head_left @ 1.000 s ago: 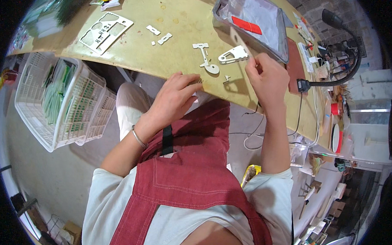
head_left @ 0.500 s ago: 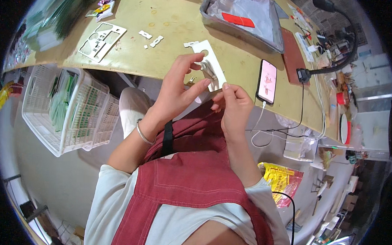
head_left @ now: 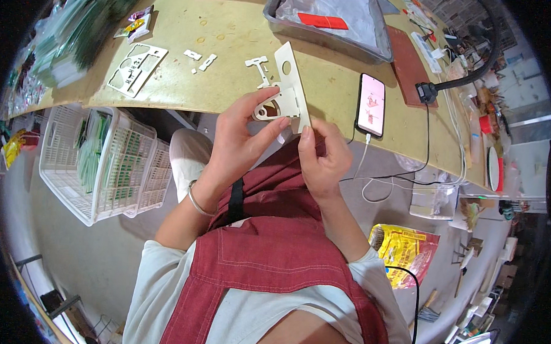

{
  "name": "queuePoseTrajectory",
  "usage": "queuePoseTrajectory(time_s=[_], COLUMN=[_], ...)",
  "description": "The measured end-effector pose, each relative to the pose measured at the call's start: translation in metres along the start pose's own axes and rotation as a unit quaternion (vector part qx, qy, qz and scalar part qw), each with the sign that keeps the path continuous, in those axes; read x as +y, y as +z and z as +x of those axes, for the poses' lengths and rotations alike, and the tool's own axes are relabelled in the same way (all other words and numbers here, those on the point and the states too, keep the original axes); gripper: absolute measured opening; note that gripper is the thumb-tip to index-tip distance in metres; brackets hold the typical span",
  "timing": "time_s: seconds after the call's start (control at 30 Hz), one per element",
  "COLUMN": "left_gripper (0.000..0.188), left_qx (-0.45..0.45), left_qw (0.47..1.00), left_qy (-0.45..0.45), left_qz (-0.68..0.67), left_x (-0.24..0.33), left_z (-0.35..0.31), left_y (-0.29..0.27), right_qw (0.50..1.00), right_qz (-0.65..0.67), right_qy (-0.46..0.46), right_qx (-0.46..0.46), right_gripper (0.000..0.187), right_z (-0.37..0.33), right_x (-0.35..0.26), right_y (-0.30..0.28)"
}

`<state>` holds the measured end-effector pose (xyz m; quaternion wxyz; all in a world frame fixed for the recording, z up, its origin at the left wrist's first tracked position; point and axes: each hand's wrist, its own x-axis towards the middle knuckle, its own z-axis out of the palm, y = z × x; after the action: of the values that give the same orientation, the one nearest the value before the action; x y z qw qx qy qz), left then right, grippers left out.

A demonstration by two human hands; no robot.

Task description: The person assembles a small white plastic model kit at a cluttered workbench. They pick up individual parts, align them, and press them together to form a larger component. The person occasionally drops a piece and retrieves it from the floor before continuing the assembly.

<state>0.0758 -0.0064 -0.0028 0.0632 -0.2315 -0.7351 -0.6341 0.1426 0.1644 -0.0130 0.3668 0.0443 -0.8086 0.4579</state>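
Note:
Just over the table's front edge, my left hand (head_left: 240, 131) grips a white flat cut-out piece (head_left: 284, 107) with a rounded, holed end between thumb and fingers. Its straight edge meets a long white panel (head_left: 290, 75) that has a round hole near the top. My right hand (head_left: 326, 158) is closed on the lower end of that panel, thumb on its face. The two parts stand at an angle to each other; whether their slots are fully joined I cannot tell. Beyond them lies a small white slotted strip (head_left: 258, 67) on the table.
The yellowish table (head_left: 187, 87) bears a white punched-out sheet (head_left: 137, 70), small white pieces (head_left: 207, 63) and a grey tray (head_left: 329, 38) with a red strip (head_left: 322, 21). A charging phone (head_left: 370, 105) lies right. White baskets (head_left: 96, 166) stand lower left; a yellow bag (head_left: 400, 252) lies lower right.
My left hand has turned its cut-out piece against the panel, so the piece now shows broadside. The panel stands more edge-on. The view has shifted slightly.

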Motion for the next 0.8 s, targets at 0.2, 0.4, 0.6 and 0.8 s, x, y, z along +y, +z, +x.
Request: queuePoseTrajectory(time_s=[0.2, 0.4, 0.6, 0.8], left_gripper=[0.049, 0.048, 0.048, 0.045], left_qx=[0.030, 0.029, 0.011, -0.006], left_qw=[0.998, 0.998, 0.997, 0.998], left_qy=[0.044, 0.039, 0.039, 0.030], left_qz=[0.030, 0.037, 0.065, 0.060], left_x=[-0.001, 0.006, 0.009, 0.009], left_z=[-0.005, -0.008, -0.011, -0.011], left_y=[0.007, 0.004, -0.004, -0.008], right_qw=[0.997, 0.995, 0.998, 0.999], right_qz=[0.047, 0.057, 0.025, 0.018], right_qy=[0.052, 0.069, 0.035, 0.023], right_qx=[-0.029, -0.033, -0.041, -0.028], right_gripper=[0.035, 0.034, 0.034, 0.035], right_z=[0.003, -0.003, -0.007, -0.007], right_x=[-0.008, -0.014, -0.018, -0.020], right_y=[0.001, 0.002, 0.003, 0.008])
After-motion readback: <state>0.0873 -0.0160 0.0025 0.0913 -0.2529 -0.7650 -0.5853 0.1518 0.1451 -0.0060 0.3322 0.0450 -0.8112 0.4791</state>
